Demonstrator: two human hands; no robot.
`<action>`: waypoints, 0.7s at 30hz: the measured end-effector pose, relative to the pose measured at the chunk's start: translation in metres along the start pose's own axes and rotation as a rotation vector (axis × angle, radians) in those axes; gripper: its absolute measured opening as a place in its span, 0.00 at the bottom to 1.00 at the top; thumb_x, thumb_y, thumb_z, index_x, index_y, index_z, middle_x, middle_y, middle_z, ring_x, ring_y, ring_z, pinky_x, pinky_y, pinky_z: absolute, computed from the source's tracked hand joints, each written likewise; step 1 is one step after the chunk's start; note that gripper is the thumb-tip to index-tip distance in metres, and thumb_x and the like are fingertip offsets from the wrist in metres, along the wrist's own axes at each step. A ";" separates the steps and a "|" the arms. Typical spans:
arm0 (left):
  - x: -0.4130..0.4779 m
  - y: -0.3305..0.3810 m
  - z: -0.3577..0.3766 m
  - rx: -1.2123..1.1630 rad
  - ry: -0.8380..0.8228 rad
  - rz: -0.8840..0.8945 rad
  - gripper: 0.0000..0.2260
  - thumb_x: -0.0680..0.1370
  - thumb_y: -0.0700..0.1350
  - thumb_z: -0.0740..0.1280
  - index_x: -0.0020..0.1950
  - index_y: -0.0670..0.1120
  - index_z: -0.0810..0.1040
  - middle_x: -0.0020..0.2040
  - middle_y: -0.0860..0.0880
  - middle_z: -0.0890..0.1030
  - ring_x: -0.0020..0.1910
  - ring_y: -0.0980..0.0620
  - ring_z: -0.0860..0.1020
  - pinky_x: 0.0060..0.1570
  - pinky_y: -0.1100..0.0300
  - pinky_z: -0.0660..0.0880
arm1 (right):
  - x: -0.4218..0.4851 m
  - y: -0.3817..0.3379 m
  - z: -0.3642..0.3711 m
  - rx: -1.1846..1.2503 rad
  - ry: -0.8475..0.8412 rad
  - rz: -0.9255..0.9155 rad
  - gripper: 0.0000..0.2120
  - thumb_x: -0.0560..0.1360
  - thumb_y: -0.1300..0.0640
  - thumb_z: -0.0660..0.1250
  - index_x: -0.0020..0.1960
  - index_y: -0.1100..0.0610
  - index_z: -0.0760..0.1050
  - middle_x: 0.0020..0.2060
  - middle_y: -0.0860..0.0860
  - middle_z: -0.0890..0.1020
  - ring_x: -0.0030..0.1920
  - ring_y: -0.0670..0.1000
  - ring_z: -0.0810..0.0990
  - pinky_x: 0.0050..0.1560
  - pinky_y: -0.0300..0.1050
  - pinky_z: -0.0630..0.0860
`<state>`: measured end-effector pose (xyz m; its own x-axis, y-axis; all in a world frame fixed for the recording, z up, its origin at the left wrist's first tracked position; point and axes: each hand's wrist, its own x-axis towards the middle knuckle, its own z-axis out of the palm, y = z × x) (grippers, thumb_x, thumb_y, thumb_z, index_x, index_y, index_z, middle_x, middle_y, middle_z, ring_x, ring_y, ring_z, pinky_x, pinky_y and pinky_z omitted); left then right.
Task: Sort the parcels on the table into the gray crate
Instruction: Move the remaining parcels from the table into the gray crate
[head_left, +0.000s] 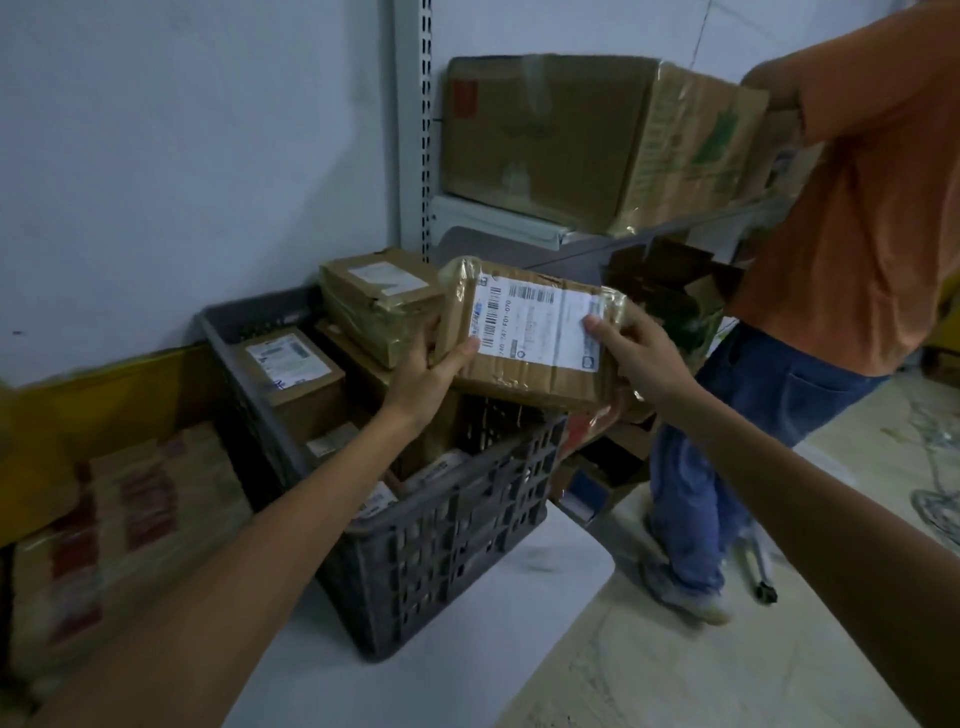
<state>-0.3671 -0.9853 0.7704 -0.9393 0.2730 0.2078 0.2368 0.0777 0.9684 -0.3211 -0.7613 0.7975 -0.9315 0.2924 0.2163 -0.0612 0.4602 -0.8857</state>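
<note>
The person holds one brown parcel (530, 332) with both hands, right above the gray crate (415, 525). The left hand (431, 371) grips the parcel's left end, with its thumb lying on the white label (535, 327) and its other fingers tucked behind. The right hand (631, 353) grips the right end the same way, thumb on top near the label's edge. The parcel's long side runs from left to right, from one hand to the other, and the label side tips up toward the person. It hangs over the far right part of the crate, not touching the rim. So the crate is straight down and a little toward the person from the hands, and both hands look about as near to it as each other. The crate already has parcels in it: a small box with a label (291, 374) sits at its far left, and a taped box (379, 301) is piled high at the back, just beside the left hand. More parcels lie lower down near the front wall, but it is dark in there and hard to tell how much room is left. The next move is likely a short drop down into the crate. Past the crate, to the right, another person in an orange shirt (862, 208) stands by a shelf with a big carton (597, 140) on it.
</note>
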 end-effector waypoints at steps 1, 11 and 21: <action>0.008 -0.003 -0.003 -0.001 0.010 -0.003 0.28 0.73 0.57 0.66 0.71 0.57 0.62 0.61 0.54 0.74 0.60 0.53 0.74 0.65 0.52 0.68 | 0.015 -0.001 0.004 0.000 -0.031 -0.011 0.17 0.76 0.44 0.63 0.62 0.49 0.71 0.48 0.45 0.79 0.46 0.44 0.81 0.37 0.34 0.77; 0.024 -0.045 -0.045 0.130 0.080 -0.214 0.35 0.77 0.47 0.64 0.76 0.54 0.44 0.64 0.53 0.69 0.61 0.53 0.72 0.55 0.64 0.72 | 0.116 0.002 0.077 -0.175 -0.532 -0.056 0.24 0.69 0.49 0.73 0.61 0.50 0.68 0.51 0.47 0.77 0.52 0.49 0.79 0.51 0.46 0.78; 0.047 -0.078 -0.025 0.245 0.158 -0.572 0.39 0.65 0.48 0.77 0.66 0.55 0.55 0.61 0.54 0.72 0.60 0.53 0.72 0.55 0.51 0.77 | 0.201 0.015 0.104 -0.440 -1.083 -0.028 0.22 0.69 0.58 0.74 0.58 0.53 0.67 0.55 0.53 0.76 0.53 0.53 0.78 0.48 0.53 0.80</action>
<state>-0.4356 -1.0028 0.7077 -0.9549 -0.0198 -0.2963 -0.2802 0.3909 0.8767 -0.5468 -0.7824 0.7853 -0.7636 -0.4920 -0.4181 -0.1548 0.7682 -0.6212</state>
